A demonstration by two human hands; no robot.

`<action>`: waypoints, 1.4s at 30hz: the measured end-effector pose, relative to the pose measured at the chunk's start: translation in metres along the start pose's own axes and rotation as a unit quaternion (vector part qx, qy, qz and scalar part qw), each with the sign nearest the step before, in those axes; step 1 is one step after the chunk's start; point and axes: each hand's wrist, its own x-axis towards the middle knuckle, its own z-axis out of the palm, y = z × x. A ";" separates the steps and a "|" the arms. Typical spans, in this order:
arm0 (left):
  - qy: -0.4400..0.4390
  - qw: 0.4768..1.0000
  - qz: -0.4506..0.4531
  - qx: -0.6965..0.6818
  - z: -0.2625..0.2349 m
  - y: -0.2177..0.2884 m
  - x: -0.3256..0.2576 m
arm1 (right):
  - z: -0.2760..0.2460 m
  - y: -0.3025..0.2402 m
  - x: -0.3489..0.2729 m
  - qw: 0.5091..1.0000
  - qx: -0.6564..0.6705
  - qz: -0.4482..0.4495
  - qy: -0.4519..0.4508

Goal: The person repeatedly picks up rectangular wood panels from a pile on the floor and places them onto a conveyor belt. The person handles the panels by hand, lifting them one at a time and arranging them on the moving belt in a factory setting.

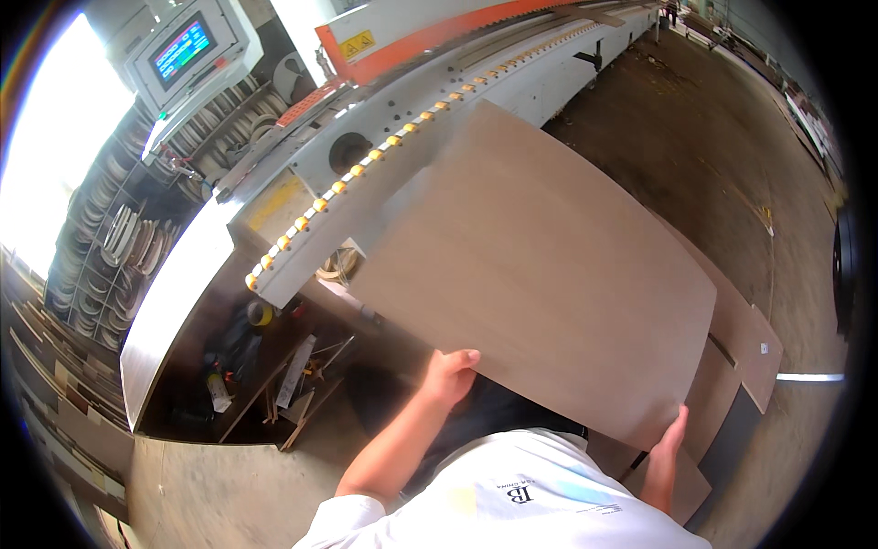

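From where I stand, the person holds a large, flat, brown rectangular panel, probably wood-based board [540,274], out in front of the body, its far end beside a long white machine with an orange guard [389,46] and a row of yellow rollers [357,171]. I can't tell whether the panel touches the machine. The left hand [451,373] grips the near edge, thumb uppermost; the right hand [669,441] clasps the near right corner, its fingers mostly hidden.

The panel looks stiff and fairly heavy, awkward for its breadth, and its smooth face could slip or scratch; corners would chip first. Two well-spread holds on opposite edges, fingers underneath, should suit it best.

As for writing, the guard carries a yellow warning label with dark symbols [358,45], the lit blue control screen [183,51] shows tiny text, and the white T-shirt [512,499] bears dark lettering.
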 end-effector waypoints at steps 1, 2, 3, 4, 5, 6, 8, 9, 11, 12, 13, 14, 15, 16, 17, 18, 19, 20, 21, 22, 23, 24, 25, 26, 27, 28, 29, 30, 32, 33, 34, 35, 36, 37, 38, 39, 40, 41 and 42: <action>0.016 1.000 0.027 0.001 0.005 0.016 -0.001 | 0.016 -0.006 -0.004 1.000 -0.005 -0.003 -0.017; 0.032 0.998 0.054 0.002 0.009 0.033 -0.001 | 0.032 -0.012 -0.009 0.999 -0.010 -0.005 -0.033; 0.045 0.996 0.081 0.001 0.010 0.049 0.000 | 0.047 -0.019 -0.016 0.999 -0.027 -0.017 -0.040; 0.052 0.994 0.096 0.001 0.005 0.062 0.001 | 0.063 -0.025 -0.023 0.998 -0.045 -0.027 -0.047; 0.059 0.992 0.109 0.002 -0.004 0.074 0.003 | 0.079 -0.032 -0.032 0.996 -0.062 -0.037 -0.054; 0.069 0.990 0.124 -0.009 -0.017 0.085 0.006 | 0.098 -0.042 -0.048 0.993 -0.085 -0.042 -0.076; 0.076 0.989 0.126 -0.012 -0.041 0.112 0.009 | 0.127 -0.061 -0.080 0.983 -0.133 -0.051 -0.118; 0.081 0.989 0.126 -0.016 -0.049 0.125 0.009 | 0.134 -0.063 -0.084 0.976 -0.149 -0.048 -0.150; 0.096 0.981 0.166 -0.033 -0.051 0.151 0.010 | 0.145 -0.065 -0.089 0.960 -0.180 -0.040 -0.209; 0.106 0.976 0.187 -0.044 -0.050 0.161 0.010 | 0.156 -0.062 -0.105 0.966 -0.163 -0.061 -0.191; 0.114 0.971 0.205 -0.048 -0.045 0.170 0.011 | 0.159 -0.063 -0.114 0.957 -0.132 -0.050 -0.255; 0.121 0.966 0.223 -0.052 -0.038 0.179 0.011 | 0.160 -0.066 -0.121 0.942 -0.099 -0.039 -0.318; 0.131 0.960 0.241 -0.056 -0.031 0.184 0.006 | 0.161 -0.069 -0.132 0.923 -0.067 -0.024 -0.378; 0.123 0.957 0.255 -0.062 -0.021 0.187 0.002 | 0.173 -0.073 -0.161 0.930 -0.029 -0.030 -0.366; 0.116 0.954 0.274 -0.045 -0.018 0.185 -0.001 | 0.176 -0.071 -0.165 0.919 -0.049 -0.050 -0.389; 0.108 0.950 0.292 -0.031 -0.018 0.182 -0.005 | 0.177 -0.069 -0.170 0.907 -0.071 -0.072 -0.409; 0.101 0.945 0.312 -0.015 -0.013 0.181 -0.010 | 0.179 -0.067 -0.171 0.892 -0.092 -0.093 -0.432; 0.093 0.942 0.321 0.027 -0.004 0.176 -0.019 | 0.177 -0.064 -0.163 0.867 -0.110 -0.087 -0.478; 0.103 0.942 0.317 0.040 0.001 0.168 -0.027 | 0.173 -0.050 -0.152 0.862 -0.107 -0.091 -0.487; 0.113 0.942 0.312 0.056 0.003 0.159 -0.036 | 0.180 -0.047 -0.158 0.830 -0.128 -0.112 -0.531; 0.123 0.941 0.306 0.071 0.007 0.149 -0.046 | 0.191 -0.042 -0.167 0.794 -0.149 -0.133 -0.574; 0.134 0.941 0.301 0.071 0.015 0.140 -0.055 | 0.209 -0.045 -0.190 0.744 -0.165 -0.118 -0.636; 0.145 0.941 0.293 0.082 0.018 0.133 -0.064 | 0.228 -0.049 -0.213 0.689 -0.179 -0.104 -0.695; 0.152 0.931 0.315 0.099 0.020 0.126 -0.070 | 0.238 -0.044 -0.223 0.681 -0.189 -0.077 -0.703; 0.159 0.920 0.338 0.118 0.022 0.122 -0.075 | 0.248 -0.037 -0.233 0.672 -0.197 -0.050 -0.712; 0.169 0.917 0.336 0.134 0.024 0.120 -0.087 | 0.255 -0.030 -0.241 0.665 -0.197 -0.041 -0.719; 0.178 0.914 0.334 0.149 0.026 0.117 -0.099 | 0.261 -0.023 -0.247 0.659 -0.196 -0.032 -0.725; 0.192 0.909 0.332 0.163 0.025 0.115 -0.110 | 0.270 -0.015 -0.253 0.650 -0.199 -0.021 -0.733; 0.180 0.908 0.335 0.174 0.023 0.114 -0.124 | 0.285 -0.007 -0.265 0.647 -0.206 -0.028 -0.734; 0.175 0.908 0.335 0.179 0.023 0.115 -0.129 | 0.289 -0.003 -0.269 0.646 -0.211 -0.030 -0.733; 0.178 0.908 0.342 0.164 0.027 0.115 -0.130 | 0.292 0.002 -0.271 0.643 -0.210 -0.031 -0.736; 0.191 0.906 0.341 0.160 0.029 0.117 -0.130 | 0.295 0.005 -0.274 0.648 -0.210 -0.028 -0.732; 0.204 0.905 0.339 0.156 0.031 0.120 -0.128 | 0.300 0.008 -0.278 0.653 -0.209 -0.026 -0.728; 0.218 0.903 0.336 0.152 0.031 0.121 -0.128 | 0.302 0.012 -0.281 0.659 -0.208 -0.022 -0.723; 0.214 0.907 0.330 0.154 0.029 0.124 -0.128 | 0.304 0.015 -0.282 0.658 -0.206 -0.020 -0.724; 0.210 0.909 0.324 0.156 0.026 0.128 -0.130 | 0.306 0.017 -0.283 0.656 -0.204 -0.019 -0.726; 0.206 0.912 0.318 0.158 0.024 0.131 -0.131 | 0.307 0.018 -0.283 0.655 -0.202 -0.018 -0.728; 0.207 0.910 0.321 0.162 0.026 0.132 -0.129 | 0.307 0.019 -0.282 0.655 -0.191 -0.025 -0.731; 0.209 0.908 0.323 0.165 0.027 0.132 -0.128 | 0.307 0.020 -0.282 0.654 -0.182 -0.030 -0.733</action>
